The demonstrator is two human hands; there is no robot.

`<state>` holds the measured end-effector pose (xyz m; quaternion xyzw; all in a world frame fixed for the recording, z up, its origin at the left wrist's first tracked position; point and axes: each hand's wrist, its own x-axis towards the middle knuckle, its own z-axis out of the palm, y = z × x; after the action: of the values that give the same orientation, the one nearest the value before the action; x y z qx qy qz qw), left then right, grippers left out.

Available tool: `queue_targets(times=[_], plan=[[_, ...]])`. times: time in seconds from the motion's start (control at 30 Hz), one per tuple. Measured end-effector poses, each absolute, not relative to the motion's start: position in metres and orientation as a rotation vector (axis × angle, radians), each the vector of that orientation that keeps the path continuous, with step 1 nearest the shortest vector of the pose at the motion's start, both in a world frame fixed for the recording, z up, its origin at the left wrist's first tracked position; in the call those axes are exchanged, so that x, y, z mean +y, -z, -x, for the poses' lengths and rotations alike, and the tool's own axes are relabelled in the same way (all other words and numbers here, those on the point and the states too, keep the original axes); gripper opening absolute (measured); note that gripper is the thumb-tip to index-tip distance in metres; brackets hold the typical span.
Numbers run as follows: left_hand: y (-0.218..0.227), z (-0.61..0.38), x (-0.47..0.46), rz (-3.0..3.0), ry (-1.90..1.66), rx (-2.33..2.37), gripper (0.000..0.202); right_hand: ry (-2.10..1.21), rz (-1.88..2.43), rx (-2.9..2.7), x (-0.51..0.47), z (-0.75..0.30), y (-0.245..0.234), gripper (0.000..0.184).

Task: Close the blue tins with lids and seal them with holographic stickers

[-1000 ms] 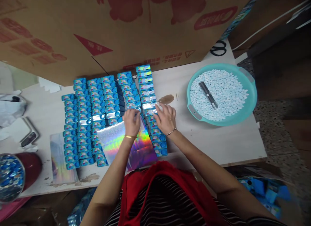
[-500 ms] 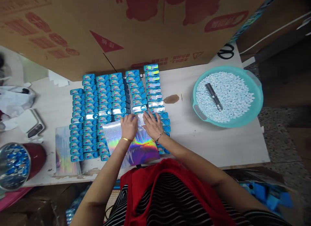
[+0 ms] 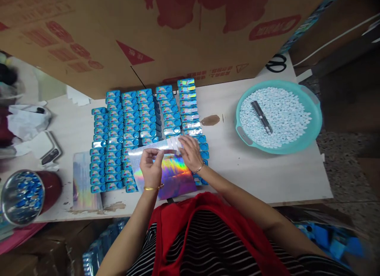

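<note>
Left hand point(image 3: 151, 168) has thumb and index close together above the holographic sheet point(image 3: 175, 178); can't tell if they pinch anything. Right hand point(image 3: 191, 154) sits at its upper right corner, finger closure unclear. Sheet lies under both hands, across rows of blue boxes point(image 3: 113, 154), near the red apron point(image 3: 169, 224).

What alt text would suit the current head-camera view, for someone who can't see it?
A person's left hand and right hand are at the upper part of a shiny rainbow-patterned sheet, which partly covers rows of small blue containers. To the right sits a teal basin of small whitish pieces; behind stands a large cardboard box.
</note>
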<state>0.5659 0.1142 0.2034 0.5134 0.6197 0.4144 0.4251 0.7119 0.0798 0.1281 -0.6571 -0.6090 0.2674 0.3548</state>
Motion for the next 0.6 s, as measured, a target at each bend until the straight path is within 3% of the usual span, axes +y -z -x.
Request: queue_targets(times=[0.27,0.6], plan=[[-0.161,-0.607,0.115,-0.852,-0.900,1.420,0.029,-0.850,1.629,-0.972,0.054,-0.729,-0.145,0.031],[-0.129,-0.669,0.128,-1.715,-0.625,1.620,0.012,-0.525,2.230,-1.391,0.070,-0.806,-0.114,0.028]])
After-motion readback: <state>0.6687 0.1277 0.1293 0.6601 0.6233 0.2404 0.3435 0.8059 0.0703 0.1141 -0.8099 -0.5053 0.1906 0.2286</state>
